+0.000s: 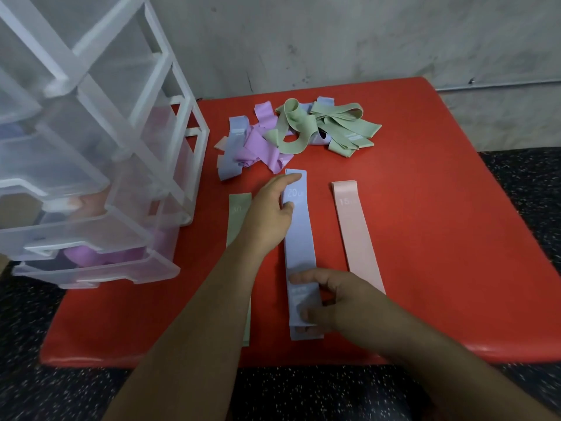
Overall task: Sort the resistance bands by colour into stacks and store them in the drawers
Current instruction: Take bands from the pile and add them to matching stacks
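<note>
A blue band [299, 238] marked 20 lies flat and lengthwise on the red table [425, 208]. My left hand [270, 214] grips its far end between thumb and fingers. My right hand [337, 302] holds its near end, fingers tucked into the loop. A green band [238, 214] lies flat to the left, partly under my left arm. A pink band [356, 235] marked 15 lies flat to the right. Behind them sits a tangled pile of purple [258, 147], blue [232, 147] and green bands [334, 126].
A clear plastic drawer unit [91, 147] stands at the table's left edge, its drawers pulled partly out; pink and purple bands show inside the lower ones. A grey wall rises behind the table. Dark speckled floor surrounds it.
</note>
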